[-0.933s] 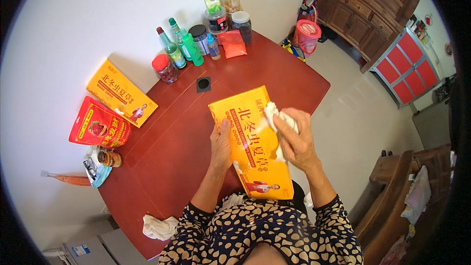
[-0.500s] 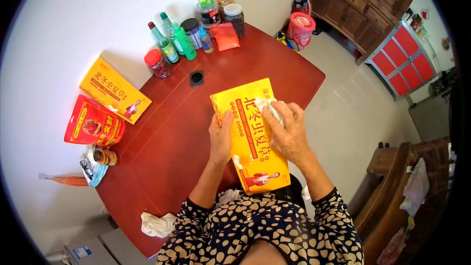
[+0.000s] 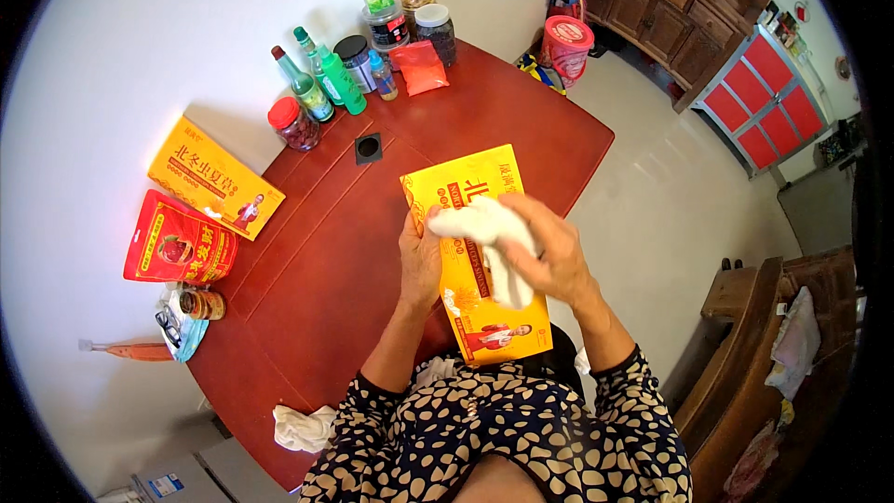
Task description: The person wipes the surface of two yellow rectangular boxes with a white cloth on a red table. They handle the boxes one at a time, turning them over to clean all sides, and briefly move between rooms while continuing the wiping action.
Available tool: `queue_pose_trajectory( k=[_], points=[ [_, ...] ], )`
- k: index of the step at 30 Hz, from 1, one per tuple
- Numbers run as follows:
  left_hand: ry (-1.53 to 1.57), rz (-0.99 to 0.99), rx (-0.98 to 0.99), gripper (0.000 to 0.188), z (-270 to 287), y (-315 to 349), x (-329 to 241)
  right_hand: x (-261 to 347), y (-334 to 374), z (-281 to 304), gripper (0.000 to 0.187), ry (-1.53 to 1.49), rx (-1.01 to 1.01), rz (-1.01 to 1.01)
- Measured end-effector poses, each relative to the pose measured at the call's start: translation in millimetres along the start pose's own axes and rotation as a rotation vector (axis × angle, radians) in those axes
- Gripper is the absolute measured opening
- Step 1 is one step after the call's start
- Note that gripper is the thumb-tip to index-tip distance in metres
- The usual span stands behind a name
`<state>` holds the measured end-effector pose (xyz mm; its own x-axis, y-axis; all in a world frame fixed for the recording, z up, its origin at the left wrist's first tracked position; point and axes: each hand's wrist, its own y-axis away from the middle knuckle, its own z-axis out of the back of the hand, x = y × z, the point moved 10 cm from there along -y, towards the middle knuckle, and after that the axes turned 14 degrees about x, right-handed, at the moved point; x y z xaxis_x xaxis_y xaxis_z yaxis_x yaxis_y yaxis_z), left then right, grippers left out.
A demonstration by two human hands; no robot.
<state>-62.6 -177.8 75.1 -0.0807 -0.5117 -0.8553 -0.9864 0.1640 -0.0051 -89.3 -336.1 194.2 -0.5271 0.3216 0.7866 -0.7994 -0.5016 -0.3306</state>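
In front of my body I hold up a flat yellow box (image 3: 495,340) with red printing, tilted slightly. My left hand (image 3: 420,259) grips its left edge, the thumb lying on the front face. A white cloth (image 3: 503,228) hangs bunched in my right hand (image 3: 549,251), over the middle of the box and covering part of the printing. The thumb and fingers of that hand close around the cloth's right side. Whether the cloth presses on the box or hovers just above it, I cannot tell.
On the reddish-brown table (image 3: 317,317) another yellow box (image 3: 214,177) leans at the left beside a red pouch (image 3: 182,240). Several jars and bottles, among them a red-lidded jar (image 3: 294,123), line the wall. A second white cloth (image 3: 304,428) lies at the near left edge.
The white cloth, earlier mostly tucked under my right hand, now spreads loosely leftward and down across the box. My right hand has shifted slightly; the left keeps its grip.
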Motion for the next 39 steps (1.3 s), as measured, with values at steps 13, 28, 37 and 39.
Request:
queue_pose_trajectory(
  k=[13,28,37,39],
  points=[
    [-0.064,0.042,-0.055,0.027,2,1,6,5,-21,-8,0.047,0.649,-0.286,0.186],
    [-0.225,0.048,-0.033,0.033,-13,8,-16,-20,-44,-1,0.028,0.22,0.065,-0.174],
    [-0.029,0.014,-0.069,0.032,3,5,-1,-28,-13,9,0.04,-0.009,-0.415,-0.09],
    [-0.01,0.011,-0.068,0.03,3,4,0,-25,2,-5,0.052,0.136,-0.391,-0.152]
  ],
)
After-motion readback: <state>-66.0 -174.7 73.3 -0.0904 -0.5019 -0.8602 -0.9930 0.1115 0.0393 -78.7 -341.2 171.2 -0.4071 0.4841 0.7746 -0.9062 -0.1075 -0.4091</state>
